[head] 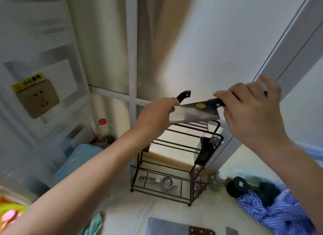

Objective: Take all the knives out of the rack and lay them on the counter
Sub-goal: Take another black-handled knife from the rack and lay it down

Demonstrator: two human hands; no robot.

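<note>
A black wire rack [176, 192] stands on the counter [132, 210] against the wall. Above it my right hand [251, 112] grips the black handle of a cleaver [194, 113]. Its wide steel blade carries a yellow sticker and points left. My left hand [157, 115] is closed at the blade's far end. A second, curved black knife handle [183, 95] sticks out above its fingers; that knife's blade is hidden. At the counter's near edge lies another cleaver [166, 226] with a brown handle, and a further blade tip [231, 231] beside it.
The rack holds a cream cutting board [174, 150], a black utensil cup [208, 144] and a metal squeezer [162, 181]. A red-capped bottle [103, 128] and blue container [78, 159] sit left. Blue checked cloth [272, 212] and a black round object [237, 186] lie right.
</note>
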